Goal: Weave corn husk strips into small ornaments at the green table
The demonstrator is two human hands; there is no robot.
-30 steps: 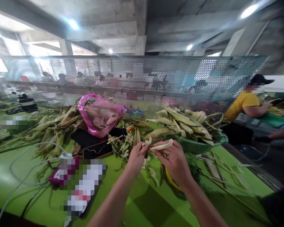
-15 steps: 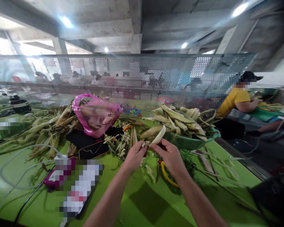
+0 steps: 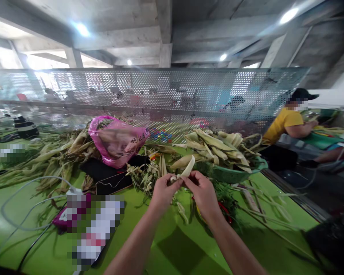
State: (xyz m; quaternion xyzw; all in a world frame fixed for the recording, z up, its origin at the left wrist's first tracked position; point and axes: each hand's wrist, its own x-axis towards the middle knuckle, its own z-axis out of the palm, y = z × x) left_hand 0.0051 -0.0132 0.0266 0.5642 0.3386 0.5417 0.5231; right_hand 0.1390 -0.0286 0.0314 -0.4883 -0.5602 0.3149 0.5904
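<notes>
We have both hands raised close together over the green table (image 3: 51,252), fingertips meeting at one pale husk strip (image 3: 189,166). Our left hand (image 3: 164,191) pinches its lower end between thumb and fingers, where a small pale curl shows at the fingertips; our right hand (image 3: 202,193) pinches it just beside, and the free end stands up, tilted to the right, above the fingers. How the fingertips lie underneath we cannot tell. Below the hands, a loose husk scrap (image 3: 182,212) lies on the tabletop. By our right wrist there is feathery greenery (image 3: 229,198) with a red band (image 3: 225,212) at its near side, partly hidden by the arm. Just beyond our left hand sits a bundle of pale stubs (image 3: 149,177). Past the right hand, a green basket (image 3: 232,174) bears a heap of dry husks (image 3: 218,147). To the left, a pink plastic bag (image 3: 117,143) rests on something dark, near a wider pile of husks (image 3: 63,151). Nearer us on that side lie a purple power strip (image 3: 71,212) and white cables. Behind everything stands a perforated metal screen (image 3: 149,88); at far right sits a person in a yellow shirt (image 3: 286,122) and black cap (image 3: 302,94).
</notes>
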